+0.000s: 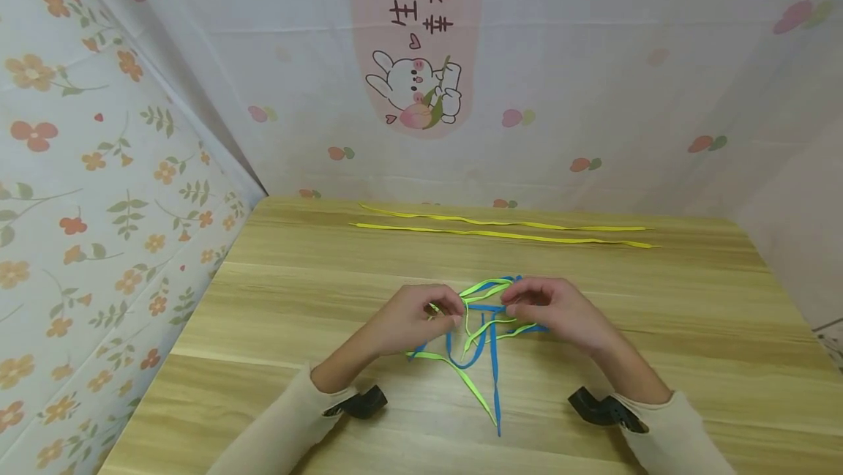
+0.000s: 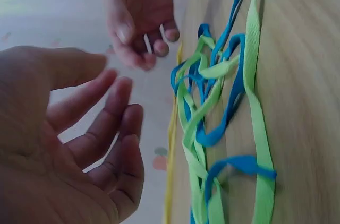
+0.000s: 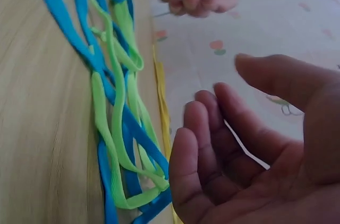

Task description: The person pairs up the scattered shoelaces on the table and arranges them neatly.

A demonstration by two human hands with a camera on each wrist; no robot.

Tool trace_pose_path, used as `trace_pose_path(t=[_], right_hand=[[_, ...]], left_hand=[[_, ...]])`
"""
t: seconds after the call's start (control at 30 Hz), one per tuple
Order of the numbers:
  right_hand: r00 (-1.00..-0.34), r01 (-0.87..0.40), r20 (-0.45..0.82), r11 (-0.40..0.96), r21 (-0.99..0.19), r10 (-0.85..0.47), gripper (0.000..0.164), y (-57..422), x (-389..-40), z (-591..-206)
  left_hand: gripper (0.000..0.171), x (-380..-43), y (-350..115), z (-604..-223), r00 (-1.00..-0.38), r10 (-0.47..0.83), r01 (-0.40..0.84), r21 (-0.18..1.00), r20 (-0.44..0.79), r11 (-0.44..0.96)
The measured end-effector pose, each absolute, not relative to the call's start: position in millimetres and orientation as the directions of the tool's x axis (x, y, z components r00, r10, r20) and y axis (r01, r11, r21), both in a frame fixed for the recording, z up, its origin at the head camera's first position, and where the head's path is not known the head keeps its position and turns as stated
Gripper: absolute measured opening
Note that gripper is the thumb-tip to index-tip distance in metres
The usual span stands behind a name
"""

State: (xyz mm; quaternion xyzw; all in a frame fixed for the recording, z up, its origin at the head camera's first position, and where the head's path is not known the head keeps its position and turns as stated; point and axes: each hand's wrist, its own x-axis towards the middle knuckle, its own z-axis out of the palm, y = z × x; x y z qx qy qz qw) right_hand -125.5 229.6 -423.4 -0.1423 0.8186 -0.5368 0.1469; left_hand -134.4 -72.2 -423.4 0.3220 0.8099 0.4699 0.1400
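A flat green shoelace (image 1: 471, 385) and a flat blue shoelace (image 1: 496, 380) lie in a loose tangle on the table, with loops crossing over each other. One green end and one blue end trail toward the near side. My left hand (image 1: 416, 320) hovers over the left of the tangle, fingers relaxed and apart from the thumb. Over the right of it is my right hand (image 1: 561, 312), its fingers loosely bent. Both wrist views show a gap between thumb and fingers with nothing held: the left hand (image 2: 79, 134) and the right hand (image 3: 249, 160) face each other beside the laces.
Two yellow shoelaces, a nearer one (image 1: 507, 236) and a farther one (image 1: 461, 219), lie stretched out side by side near the far edge of the wooden table (image 1: 276, 314). A printed cloth (image 1: 560, 80) hangs behind it, and a floral cloth (image 1: 125, 204) at the left.
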Motion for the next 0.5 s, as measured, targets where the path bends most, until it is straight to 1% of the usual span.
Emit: trace_pose_path(t=[0.1, 0.17, 0.27, 0.33, 0.4, 0.5], right_hand=[[-0.9, -0.203, -0.014, 0.448, -0.871, -0.435, 0.018, 223, -123, -426], [-0.884, -0.286, 0.034, 0.483, -0.827, -0.466, 0.015, 218, -121, -428], [-0.856, -0.37, 0.08, 0.497, -0.785, -0.511, 0.014, 209, -119, -429], [-0.834, -0.421, 0.112, 0.492, -0.762, -0.54, 0.015, 203, -118, -430], [-0.816, -0.458, 0.136, 0.485, -0.745, -0.563, 0.016, 198, -118, -430], [-0.789, -0.508, 0.166, 0.475, -0.719, -0.592, 0.019, 191, -118, -432]], left_hand=[[0.008, -124, -66, -421, -0.679, 0.724, 0.544, 0.745, 0.12, 0.386], [0.009, -116, -61, -420, -0.632, 0.765, 0.617, 0.676, 0.122, 0.402], [0.008, -103, -54, -421, -0.581, 0.808, 0.677, 0.609, 0.099, 0.413], [0.009, -96, -49, -424, -0.559, 0.825, 0.703, 0.577, 0.085, 0.417], [0.008, -90, -44, -428, -0.525, 0.847, 0.741, 0.533, 0.081, 0.408], [0.012, -82, -39, -432, -0.469, 0.88, 0.801, 0.456, 0.074, 0.388]])
